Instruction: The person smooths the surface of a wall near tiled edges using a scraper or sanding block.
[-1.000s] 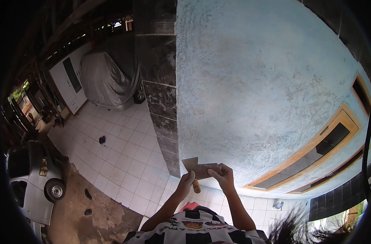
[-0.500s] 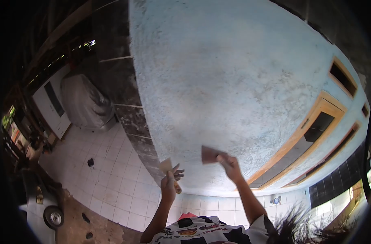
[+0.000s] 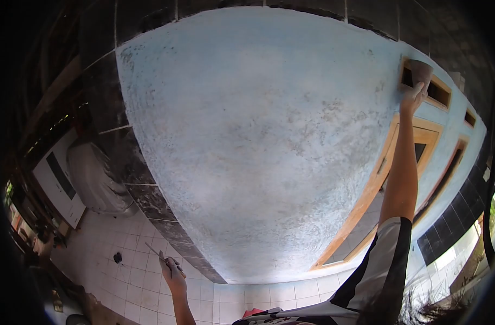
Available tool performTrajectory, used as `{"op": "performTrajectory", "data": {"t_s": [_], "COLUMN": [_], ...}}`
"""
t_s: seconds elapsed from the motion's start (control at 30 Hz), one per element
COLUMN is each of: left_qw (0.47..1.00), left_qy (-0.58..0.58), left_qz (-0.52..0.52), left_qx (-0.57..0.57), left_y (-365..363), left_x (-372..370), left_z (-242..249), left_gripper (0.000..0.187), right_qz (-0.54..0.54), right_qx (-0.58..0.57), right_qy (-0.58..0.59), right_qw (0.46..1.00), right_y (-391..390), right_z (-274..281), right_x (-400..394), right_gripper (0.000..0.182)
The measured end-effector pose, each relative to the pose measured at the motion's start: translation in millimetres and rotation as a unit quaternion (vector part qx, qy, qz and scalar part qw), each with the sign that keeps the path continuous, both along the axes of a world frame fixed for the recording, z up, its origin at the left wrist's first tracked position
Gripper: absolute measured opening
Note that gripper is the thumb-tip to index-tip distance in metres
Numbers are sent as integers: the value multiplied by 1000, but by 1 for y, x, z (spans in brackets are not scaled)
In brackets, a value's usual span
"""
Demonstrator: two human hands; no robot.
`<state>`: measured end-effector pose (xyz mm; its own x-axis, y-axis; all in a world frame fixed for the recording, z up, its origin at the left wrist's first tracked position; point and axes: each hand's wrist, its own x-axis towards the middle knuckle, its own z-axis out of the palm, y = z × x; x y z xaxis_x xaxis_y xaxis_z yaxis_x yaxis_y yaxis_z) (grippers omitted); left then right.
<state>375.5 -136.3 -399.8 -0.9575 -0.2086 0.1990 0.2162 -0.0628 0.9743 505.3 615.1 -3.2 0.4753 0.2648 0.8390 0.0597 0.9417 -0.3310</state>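
Note:
My right hand (image 3: 413, 98) is raised high on the right, its fingers wrapped round a wide putty knife (image 3: 421, 70). The broad dark blade overlaps the wood-framed vent opening (image 3: 440, 93) above the door. Low on the left, my left hand (image 3: 173, 272) grips a narrower putty knife (image 3: 151, 248), seen nearly edge-on, its blade pointing up and left, away from the wall. Between the hands spreads the pale blue wall (image 3: 247, 146), blotched with grey patches and rough along its left edge.
Dark tiles (image 3: 136, 168) border the wall on the left and top. A wood-framed door (image 3: 385, 162) is set into the right side. White floor tiles (image 3: 144, 292) lie below. A grey covered object (image 3: 93, 179) and a white cabinet (image 3: 55, 181) stand at far left.
My right hand has swung up and right with its putty knife, from the lower wall to the vent. My left hand has moved down and left, off the wall. The view has shifted.

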Motion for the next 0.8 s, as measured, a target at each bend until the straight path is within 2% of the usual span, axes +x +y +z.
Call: {"op": "performTrajectory", "data": {"t_s": [0.03, 0.07, 0.1, 0.13, 0.17, 0.23, 0.3, 0.37, 0.43, 0.5, 0.57, 0.63, 0.73, 0.8], "left_qw": [1000, 1000, 997, 986, 963, 939, 893, 840, 763, 741, 760, 677, 654, 650], "left_qy": [1, -2, -6, 28, 56, 102, 250, 319, 426, 453, 385, 477, 465, 402], "left_qz": [19, -8, -34, -15, 3, 88, 134, 195, 257, 260, 254, 294, 327, 342], "left_qx": [4, -29, -63, -163, -263, -316, -349, -394, -412, -421, -458, -477, -498, -547], "left_y": [-1, -2, -5, -9, -13, -6, 1, 17, 38, 55, 73, 87, 105, 112], "left_x": [1, 2, 0, -8, -17, -28, -48, -66, -85, -103, -118, -150, -185, -189], "left_z": [9, 19, 30, 39, 50, 83, 120, 164, 215, 265, 316, 359, 408, 428], "left_gripper": [38, 38, 38, 38, 38, 42, 48, 52, 58, 69, 76, 76, 73, 71], "right_qz": [-18, -43, -115, -142, -161, -146, -130, -149, -149, -133, -99, -73, -92, -106], "right_qx": [14, -48, -92, -63, -98, -101, -98, -80, -44, -38, 4, 48, 2, -30], "right_qy": [0, -54, -113, -147, -173, -179, -170, -150, -137, -129, -127, -127, -123, -118], "right_qw": [1000, 996, 983, 977, 967, 968, 972, 974, 978, 982, 987, 988, 988, 987], "right_y": [-13, 3, 30, 34, 48, 62, 69, 53, 87, 128, 130, 124, 50, 19], "right_z": [1, -3, -10, -15, -14, -15, -16, -16, -18, -20, -20, -18, -16, -12], "right_x": [-5, -13, -24, -28, -27, -22, -23, -24, -26, -27, -28, -25, -19, -19], "right_gripper": [68, 74, 79, 79, 76, 75, 77, 77, 75, 74, 75, 76, 73, 72]}}
